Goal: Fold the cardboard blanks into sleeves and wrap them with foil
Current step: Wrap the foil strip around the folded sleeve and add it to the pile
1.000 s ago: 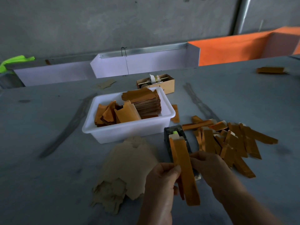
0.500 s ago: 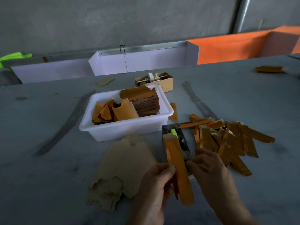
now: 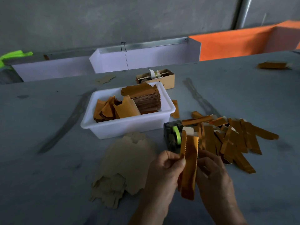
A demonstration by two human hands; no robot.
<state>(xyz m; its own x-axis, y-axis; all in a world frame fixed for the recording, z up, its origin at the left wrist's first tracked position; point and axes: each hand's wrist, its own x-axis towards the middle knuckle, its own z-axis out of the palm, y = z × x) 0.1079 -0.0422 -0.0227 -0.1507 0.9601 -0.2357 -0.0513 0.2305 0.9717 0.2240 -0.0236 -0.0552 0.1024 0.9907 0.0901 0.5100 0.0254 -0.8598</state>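
A long cardboard sleeve wrapped in gold foil [image 3: 189, 163] stands nearly upright above the table, held between both hands. My left hand [image 3: 164, 172] pinches its left edge with thumb and fingers. My right hand [image 3: 214, 174] curls round its right side from behind. A pile of finished gold sleeves [image 3: 230, 138] lies to the right. Flat brown cardboard blanks [image 3: 125, 164] lie spread on the table to the left of my hands.
A white plastic tub [image 3: 129, 125] holds gold foil pieces and a stack of blanks. A dark tape dispenser [image 3: 172, 137] with a green roll stands behind the held sleeve. A small cardboard box [image 3: 162, 77] sits farther back, and one sleeve [image 3: 274, 64] lies far right.
The sleeve has been turned in my hands so its open side with two serrated foil edges faces me. My left thumb has moved up onto its left edge.
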